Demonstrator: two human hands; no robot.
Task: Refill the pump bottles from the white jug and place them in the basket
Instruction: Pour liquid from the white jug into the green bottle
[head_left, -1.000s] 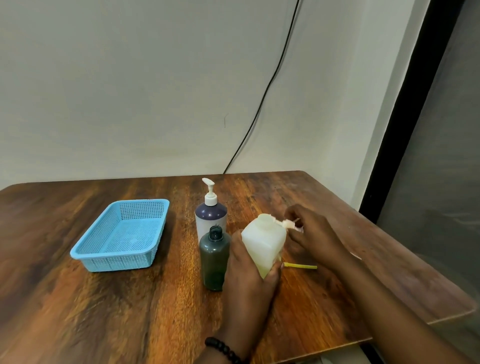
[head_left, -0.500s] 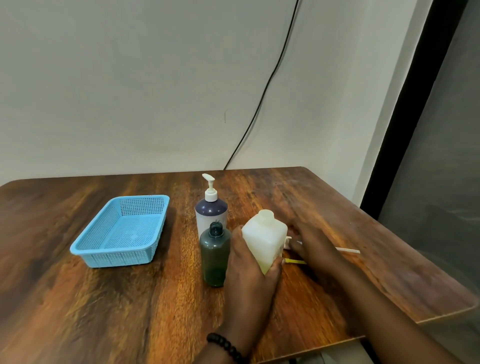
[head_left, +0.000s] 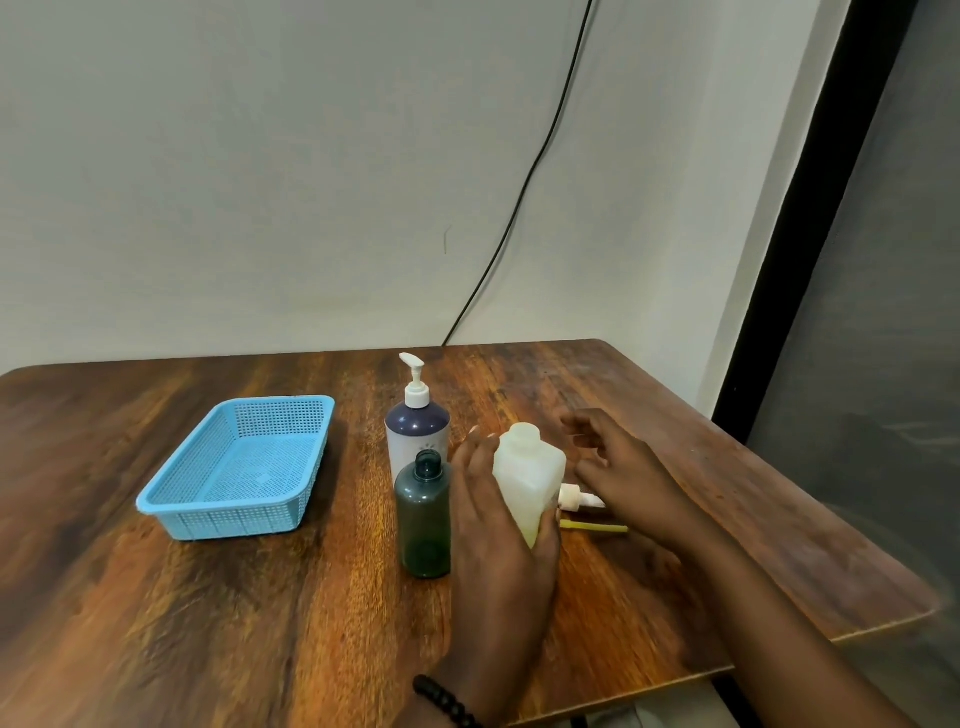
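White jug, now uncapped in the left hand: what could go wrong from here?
1. The white jug is open and close beside the narrow-mouthed green bottle; a poured stream may miss onto the table.
2. The left hand could knock that bottle over.

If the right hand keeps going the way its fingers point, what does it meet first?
Probably the neck of the white jug: the right hand is open, fingers aimed left toward it. Depth is unclear, so it might pass just behind it instead.
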